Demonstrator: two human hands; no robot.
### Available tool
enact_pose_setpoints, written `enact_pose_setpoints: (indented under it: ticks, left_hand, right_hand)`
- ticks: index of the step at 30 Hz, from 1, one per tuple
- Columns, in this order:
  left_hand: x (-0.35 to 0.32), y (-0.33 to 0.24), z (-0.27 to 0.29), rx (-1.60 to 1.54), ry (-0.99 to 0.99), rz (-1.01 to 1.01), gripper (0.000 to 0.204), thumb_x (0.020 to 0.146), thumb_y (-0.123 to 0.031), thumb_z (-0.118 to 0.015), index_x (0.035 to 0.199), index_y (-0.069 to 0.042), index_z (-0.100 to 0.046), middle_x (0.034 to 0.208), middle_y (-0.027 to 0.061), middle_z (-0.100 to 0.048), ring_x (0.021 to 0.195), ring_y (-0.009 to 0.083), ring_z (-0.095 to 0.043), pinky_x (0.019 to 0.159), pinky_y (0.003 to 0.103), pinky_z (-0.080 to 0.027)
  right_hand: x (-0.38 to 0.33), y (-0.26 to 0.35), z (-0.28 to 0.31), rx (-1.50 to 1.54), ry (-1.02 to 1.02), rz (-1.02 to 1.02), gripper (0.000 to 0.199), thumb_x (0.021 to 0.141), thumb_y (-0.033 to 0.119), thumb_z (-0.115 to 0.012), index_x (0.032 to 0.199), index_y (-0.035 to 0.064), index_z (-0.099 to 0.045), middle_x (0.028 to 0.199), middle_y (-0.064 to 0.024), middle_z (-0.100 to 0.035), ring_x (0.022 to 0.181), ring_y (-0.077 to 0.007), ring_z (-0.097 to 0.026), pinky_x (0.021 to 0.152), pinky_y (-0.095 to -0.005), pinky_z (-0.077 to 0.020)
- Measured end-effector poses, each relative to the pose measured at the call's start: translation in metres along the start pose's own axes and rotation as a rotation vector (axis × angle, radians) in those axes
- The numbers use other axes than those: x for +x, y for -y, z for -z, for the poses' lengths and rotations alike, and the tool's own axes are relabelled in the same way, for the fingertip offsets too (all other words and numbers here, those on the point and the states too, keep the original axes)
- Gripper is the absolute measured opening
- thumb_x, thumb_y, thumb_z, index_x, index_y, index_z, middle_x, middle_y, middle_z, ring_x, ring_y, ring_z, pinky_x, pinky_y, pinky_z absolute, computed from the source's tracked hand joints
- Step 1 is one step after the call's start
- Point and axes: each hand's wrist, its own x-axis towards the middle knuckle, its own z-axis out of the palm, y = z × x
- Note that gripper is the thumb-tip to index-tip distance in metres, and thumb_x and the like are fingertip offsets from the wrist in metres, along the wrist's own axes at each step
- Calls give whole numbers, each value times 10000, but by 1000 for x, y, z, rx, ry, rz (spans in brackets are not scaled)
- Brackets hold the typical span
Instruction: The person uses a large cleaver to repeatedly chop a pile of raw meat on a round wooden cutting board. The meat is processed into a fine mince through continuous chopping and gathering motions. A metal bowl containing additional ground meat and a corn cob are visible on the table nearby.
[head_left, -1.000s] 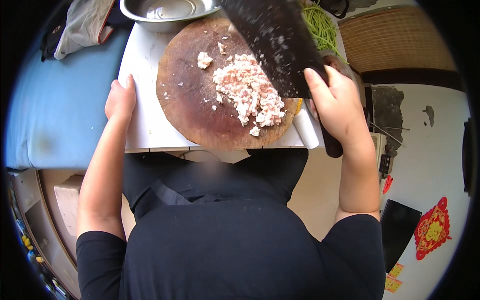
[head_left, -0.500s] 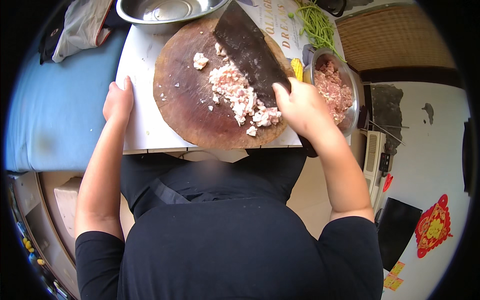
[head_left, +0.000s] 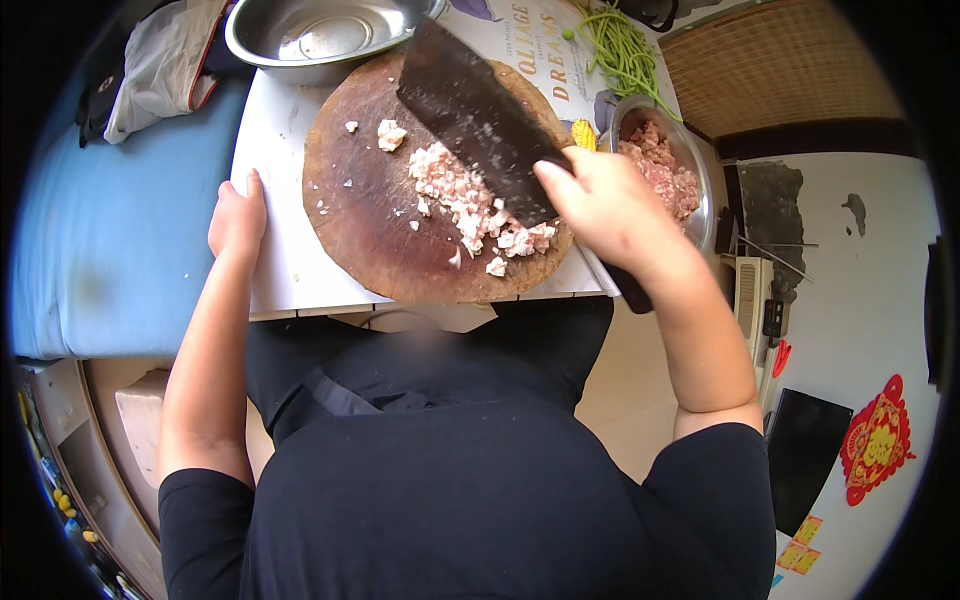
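My right hand (head_left: 605, 205) is wrapped round the handle of a dark, broad-bladed cleaver (head_left: 475, 120). Its blade slants across the round wooden chopping board (head_left: 350, 240), the far end pointing up and left. Chopped pale pink meat (head_left: 455, 190) lies in a strip along the blade's left side, with a separate lump (head_left: 391, 135) and small scraps around it. How closely the blade touches the board is hard to see. At the table's left edge, my left hand (head_left: 238, 218) grips the side, thumb up and fingers curled, away from the meat.
A metal bowl of minced meat (head_left: 665, 175) stands right of the board. Behind it lie green beans (head_left: 620, 50) and a yellow corn piece (head_left: 583, 133). A large metal basin (head_left: 320, 35) sits at the far left, beside a blue-covered surface (head_left: 130, 230).
The cleaver's blade has shifted left over the board, and my right hand has moved slightly with it. The left hand stays at the table edge. The whole view has shifted a little.
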Motion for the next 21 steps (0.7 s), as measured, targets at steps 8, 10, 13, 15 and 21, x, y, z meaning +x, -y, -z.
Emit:
enact_pose_setpoints:
  ticks: [8,10,13,15,21]
  left_hand:
    - [-4,-6,0,-2,-13,-15,618,890,-542,-338,1195,-21,-468,1150,194,-580,1064,347,-560,889,433,-434]
    - [-1,-2,-2,-3,-21,-18,615,890,-542,-338,1193,-23,-469,1146,193,-582,1063,347,-560,889,432,-434]
    - [0,6,3,10,-10,9,615,890,-542,-337,1192,-22,-468,1148,194,-581,1067,345,-559,892,429,-432]
    - [-3,-2,5,12,5,17,613,891,-540,-338,1193,-23,-467,1154,195,-578,1070,344,-558,894,429,-430]
    - [-4,-6,1,-7,-17,-17,621,889,-546,-342,1199,-22,-464,1144,196,-582,1059,346,-563,892,435,-432]
  right_hand:
    - [-12,5,-23,-45,-23,22,339,882,306,-450,879,-1,-595,828,-226,-625,803,-401,-593,746,-442,-475]
    - [-9,5,-10,-21,33,7,340,883,314,-456,882,6,-597,825,-226,-620,796,-400,-589,734,-441,-473]
    - [-15,11,11,84,-27,18,320,880,301,-490,857,-1,-594,743,-200,-620,721,-381,-590,664,-404,-472]
    - [-27,11,18,293,-155,73,293,875,279,-512,859,-1,-597,712,-193,-616,688,-368,-593,630,-390,-467]
    - [-3,4,-17,-9,11,25,375,869,354,-477,882,-1,-597,749,-203,-626,720,-382,-598,682,-416,-471]
